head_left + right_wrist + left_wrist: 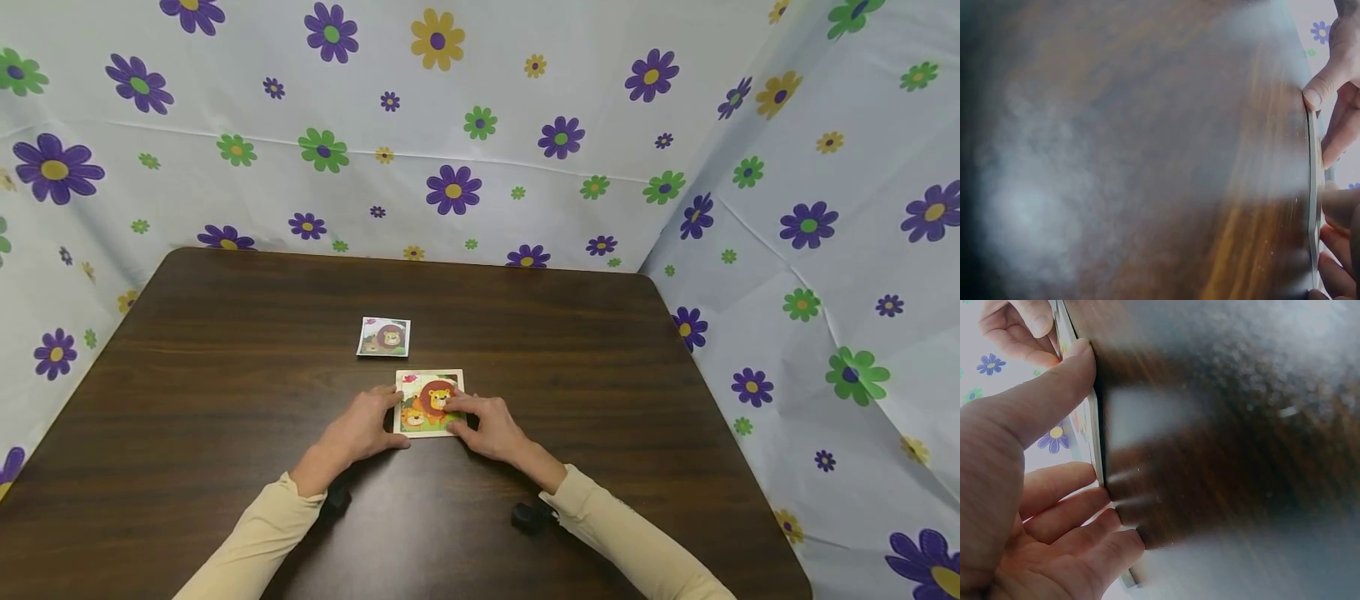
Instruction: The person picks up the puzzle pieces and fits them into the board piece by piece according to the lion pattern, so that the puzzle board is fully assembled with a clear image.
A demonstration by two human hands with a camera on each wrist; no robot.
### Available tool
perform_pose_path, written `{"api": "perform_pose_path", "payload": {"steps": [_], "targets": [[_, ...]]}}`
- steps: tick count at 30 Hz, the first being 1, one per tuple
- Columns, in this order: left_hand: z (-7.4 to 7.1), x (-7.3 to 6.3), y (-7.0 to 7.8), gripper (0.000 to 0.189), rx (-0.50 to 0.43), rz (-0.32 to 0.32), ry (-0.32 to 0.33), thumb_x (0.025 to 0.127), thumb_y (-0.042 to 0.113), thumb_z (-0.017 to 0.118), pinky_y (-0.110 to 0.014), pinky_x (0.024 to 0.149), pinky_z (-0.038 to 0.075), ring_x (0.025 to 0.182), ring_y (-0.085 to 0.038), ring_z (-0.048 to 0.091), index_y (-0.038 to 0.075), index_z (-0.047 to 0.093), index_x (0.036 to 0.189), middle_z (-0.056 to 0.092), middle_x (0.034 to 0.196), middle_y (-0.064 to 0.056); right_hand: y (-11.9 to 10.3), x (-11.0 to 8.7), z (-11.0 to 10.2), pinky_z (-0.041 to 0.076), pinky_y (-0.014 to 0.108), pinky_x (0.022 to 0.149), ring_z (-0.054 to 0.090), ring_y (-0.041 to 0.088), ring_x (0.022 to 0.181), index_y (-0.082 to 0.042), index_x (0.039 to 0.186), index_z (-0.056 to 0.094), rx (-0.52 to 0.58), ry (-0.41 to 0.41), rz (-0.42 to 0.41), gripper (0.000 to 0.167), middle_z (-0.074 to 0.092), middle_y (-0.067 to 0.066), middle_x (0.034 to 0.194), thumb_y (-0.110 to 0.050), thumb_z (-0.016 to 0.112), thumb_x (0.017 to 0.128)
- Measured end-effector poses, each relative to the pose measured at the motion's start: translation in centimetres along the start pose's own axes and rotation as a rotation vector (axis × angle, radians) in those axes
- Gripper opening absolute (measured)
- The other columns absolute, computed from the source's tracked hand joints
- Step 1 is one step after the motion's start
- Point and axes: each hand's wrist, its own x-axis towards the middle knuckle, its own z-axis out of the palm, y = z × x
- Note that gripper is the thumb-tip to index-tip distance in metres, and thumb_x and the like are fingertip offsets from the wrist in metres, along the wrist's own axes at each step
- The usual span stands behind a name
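A small square wooden jigsaw puzzle (414,419) with a pale frame shows a lion and a smaller animal on grass. It lies on the dark table, and a dark patch shows near its upper right corner. My left hand (365,427) grips the left side, its thumb at the near edge and its fingers along the left edge. Over the right side my right hand (491,427) has bent fingers, fingertips on the lion picture and thumb close to the lower right corner. Whether a loose piece sits under those fingers is hidden. Both hands also appear in the left wrist view, around the frame (1094,434).
A printed card (384,337) with the same lion picture lies beyond the puzzle, slightly left. The brown wooden table (600,358) has rounded far corners. Flower-patterned white cloth (495,92) hangs behind it and along both sides. Black devices (529,517) sit under the wrists.
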Motion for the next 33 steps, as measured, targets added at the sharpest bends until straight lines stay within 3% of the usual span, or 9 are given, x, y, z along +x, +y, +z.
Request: {"api": "perform_pose_path", "payload": {"steps": [10,20,33], "targets": [[0.05,0.07,-0.06,0.068,-0.004,0.019,0.013,0.067,0.025,0.088,-0.052,0.095,0.044,0.117,-0.044,0.052,-0.011,0.061,0.118,0.056,0.126,-0.029,0.02,0.01,0.09,0.051,0.036,0.092,0.062,0.021,0.111,-0.004,0.115,0.067,-0.030,0.026,0.017,0.036,0.067,0.010,0.117,-0.017,0.077,0.083],[-0.23,0.14,0.07,0.067,-0.001,0.024,-0.005,0.069,0.026,0.087,-0.053,0.096,0.043,0.117,-0.045,0.051,-0.011,0.061,0.119,0.057,0.126,-0.028,-0.30,0.19,0.09,0.050,0.037,0.092,0.063,0.020,0.110,-0.008,0.109,0.072,-0.091,0.028,0.071,0.031,0.070,0.007,0.112,-0.021,0.078,0.081],[0.03,0.17,0.05,0.067,0.009,0.033,0.005,0.067,0.026,0.087,-0.052,0.095,0.044,0.116,-0.044,0.053,-0.011,0.062,0.117,0.058,0.124,-0.028,-0.56,0.05,-0.01,0.053,0.036,0.087,0.065,0.018,0.102,-0.009,0.108,0.071,-0.055,-0.009,0.104,0.028,0.070,0.007,0.110,-0.019,0.076,0.083]]}}
